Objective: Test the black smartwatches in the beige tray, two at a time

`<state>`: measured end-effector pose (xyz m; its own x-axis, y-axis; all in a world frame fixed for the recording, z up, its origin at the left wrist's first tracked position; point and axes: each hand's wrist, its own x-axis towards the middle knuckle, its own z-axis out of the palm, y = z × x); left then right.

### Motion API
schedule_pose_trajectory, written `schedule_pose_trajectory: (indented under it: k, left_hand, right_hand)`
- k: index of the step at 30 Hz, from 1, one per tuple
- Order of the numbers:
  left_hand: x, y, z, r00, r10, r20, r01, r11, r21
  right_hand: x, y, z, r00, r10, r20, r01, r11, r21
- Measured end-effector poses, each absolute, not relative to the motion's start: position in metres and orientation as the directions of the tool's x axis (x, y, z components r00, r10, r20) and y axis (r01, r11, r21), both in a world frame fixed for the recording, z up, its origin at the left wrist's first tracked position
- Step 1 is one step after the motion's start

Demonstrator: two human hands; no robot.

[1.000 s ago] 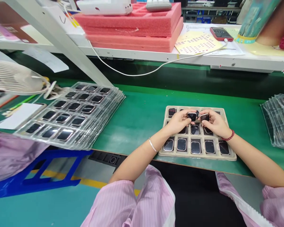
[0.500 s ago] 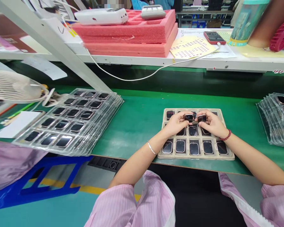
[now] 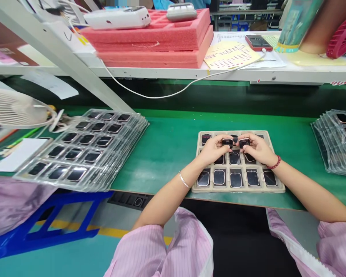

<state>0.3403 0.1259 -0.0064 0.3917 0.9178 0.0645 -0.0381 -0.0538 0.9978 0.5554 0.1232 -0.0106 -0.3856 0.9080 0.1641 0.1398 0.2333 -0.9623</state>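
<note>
Two watches (image 3: 227,142), one per hand, tray (image 3: 225,189) beneath both
Left hand (image 3: 212,149) and right hand (image 3: 258,150) pinch them by the sides, likely to leave the screens (image 3: 244,142) visible.

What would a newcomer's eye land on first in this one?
Probably the red foam blocks on the white shelf across the top. Next, the left hand and right hand, each holding a dark-faced piece over the beige tray on the green bench. Then the stack of clear trays, left of centre.
</note>
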Motion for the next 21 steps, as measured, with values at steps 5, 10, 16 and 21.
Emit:
schedule_pose_trajectory:
  k: [5,10,16,21]
  left_hand:
    - [0.3417,0.1258,-0.0053,0.383,0.922,0.055,-0.03,-0.047,0.998]
    - [0.3418,0.1247,-0.0058,0.391,0.917,0.078,-0.07,-0.055,0.996]
    - [0.3416,0.1237,-0.0034,0.387,0.92,0.057,-0.054,-0.039,0.998]
    - [0.342,0.1256,-0.0054,0.39,0.918,0.069,-0.052,-0.052,0.997]
  right_hand:
    - [0.5557,0.1233,-0.0109,-0.388,0.896,0.213,0.18,0.301,-0.937]
    - [0.5551,0.1231,-0.0101,-0.38,0.899,0.217,0.197,0.308,-0.931]
    - [0.5549,0.1232,-0.0092,-0.365,0.916,0.168,0.152,0.236,-0.96]
    - [0.5549,0.1238,-0.0089,-0.353,0.921,0.167,0.159,0.235,-0.959]
